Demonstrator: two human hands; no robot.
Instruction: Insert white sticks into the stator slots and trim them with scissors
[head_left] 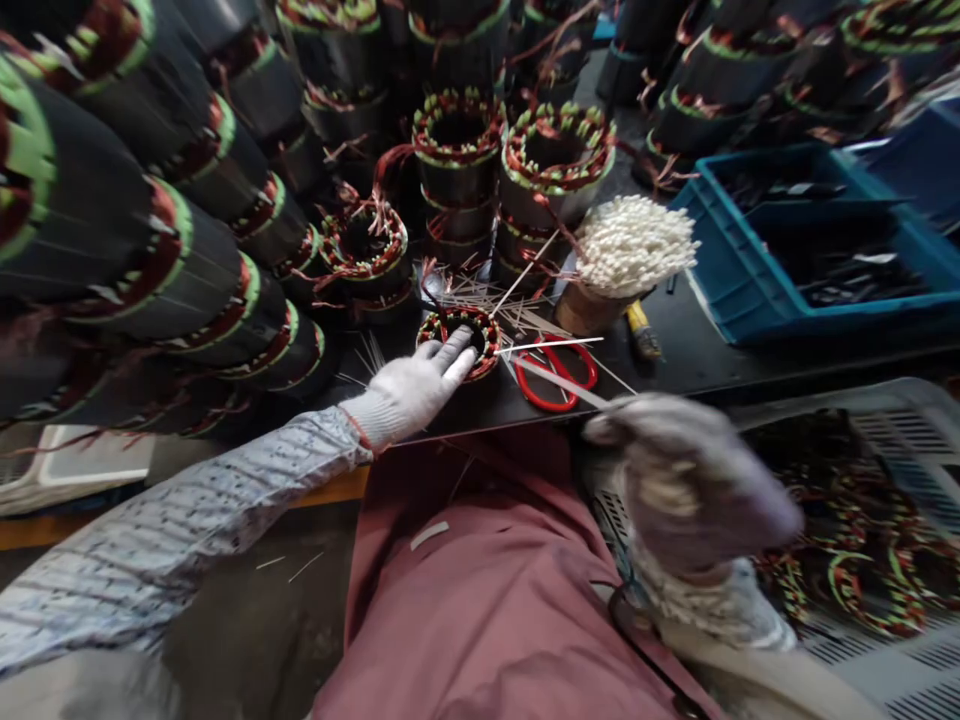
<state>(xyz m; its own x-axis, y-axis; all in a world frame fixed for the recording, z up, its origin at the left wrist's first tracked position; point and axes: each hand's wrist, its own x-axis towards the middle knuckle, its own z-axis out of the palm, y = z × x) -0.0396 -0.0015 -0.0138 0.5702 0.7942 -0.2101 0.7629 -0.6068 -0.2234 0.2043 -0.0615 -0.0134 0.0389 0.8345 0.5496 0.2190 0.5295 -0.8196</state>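
My left hand (416, 385), in a white glove, reaches onto the dark bench, its fingers on the rim and in the bore of a small stator (480, 335) with copper windings. My right hand (690, 480), gloved and blurred, is closer to me, its fingers closed around a thin white strip (559, 383) that points left toward the stator. Red-handled scissors (559, 375) lie on the bench between the two hands, with loose white strips scattered around them.
Stacks of larger wound stators (551, 160) fill the back and left of the bench. A bundle of white strips (634, 245) stands upright in a roll. Blue crates (750, 290) sit at right. A grey basket (900, 410) beside me holds more small stators.
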